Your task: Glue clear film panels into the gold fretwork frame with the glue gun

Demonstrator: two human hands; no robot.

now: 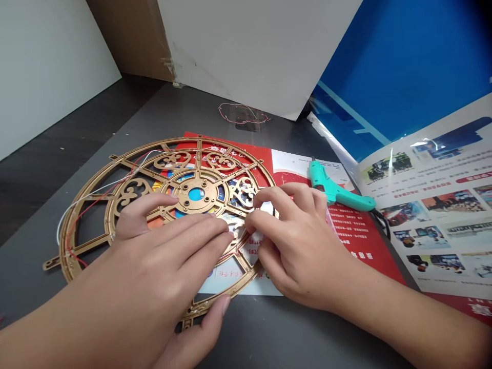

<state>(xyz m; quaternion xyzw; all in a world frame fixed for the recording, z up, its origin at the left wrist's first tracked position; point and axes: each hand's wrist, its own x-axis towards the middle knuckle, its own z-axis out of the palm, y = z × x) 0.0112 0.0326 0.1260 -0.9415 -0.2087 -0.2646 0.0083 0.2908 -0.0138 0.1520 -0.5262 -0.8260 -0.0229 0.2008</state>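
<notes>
On the dark tabletop (261,333), a gold wheel frame (198,206) is laid over a printed sheet (244,283). It is crossed by the left hand (157,271), thumb spread from fingers; its right side is met by the right hand's (294,243) curled fingers — whether anything is clamped by either cannot be told. Flat, even pressure seems best, with the thin wires (62,219) kept unsnagged.

— Where is this view looking from?
— It's looking from the person's head, facing forward and down across the worktop (292,333).
— And how near is it sitting?
— Close. The left hand (161,261) and the right hand (298,241) are looming large below centre, forearms (388,305) reaching in from both lower corners, while a white panel (249,46) is standing farther off, at the top.
</notes>
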